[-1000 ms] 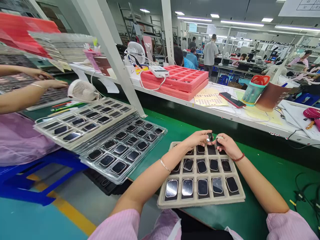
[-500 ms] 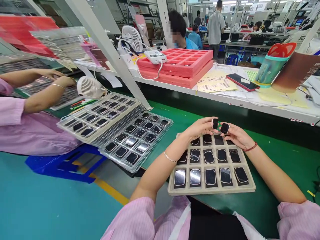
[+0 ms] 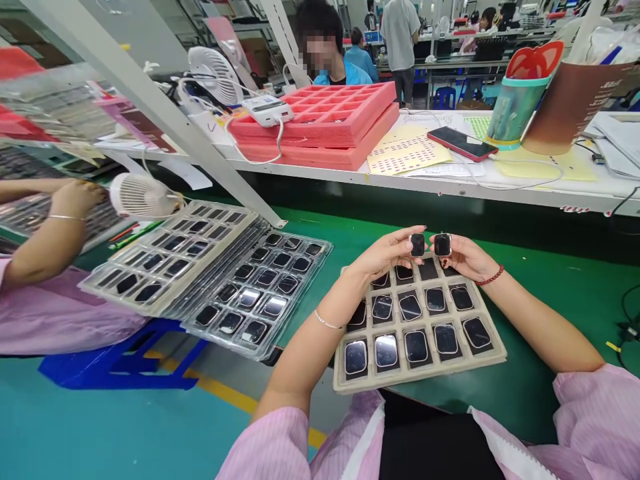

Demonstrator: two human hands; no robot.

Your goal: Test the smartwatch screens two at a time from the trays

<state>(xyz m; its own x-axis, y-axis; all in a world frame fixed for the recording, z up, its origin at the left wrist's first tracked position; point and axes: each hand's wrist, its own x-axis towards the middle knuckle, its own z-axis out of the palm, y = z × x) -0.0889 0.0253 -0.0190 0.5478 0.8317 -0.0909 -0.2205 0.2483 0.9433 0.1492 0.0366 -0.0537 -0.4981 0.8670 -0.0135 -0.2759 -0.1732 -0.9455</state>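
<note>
Green matte bench top. On it, clear plastic blister trays, stacked and fanned, glossy dark rectangles in the pockets. Nearer: one beige foam tray, gridded pockets, thirteen glossy rounded-rectangle watch bodies counted; top-row count uncertain under the hands. Left hand pinches one small black watch body between thumb and fingertips; right hand pinches a second. Both sit above the tray's far edge, side by side, closer together and more level than half a second earlier.
</note>
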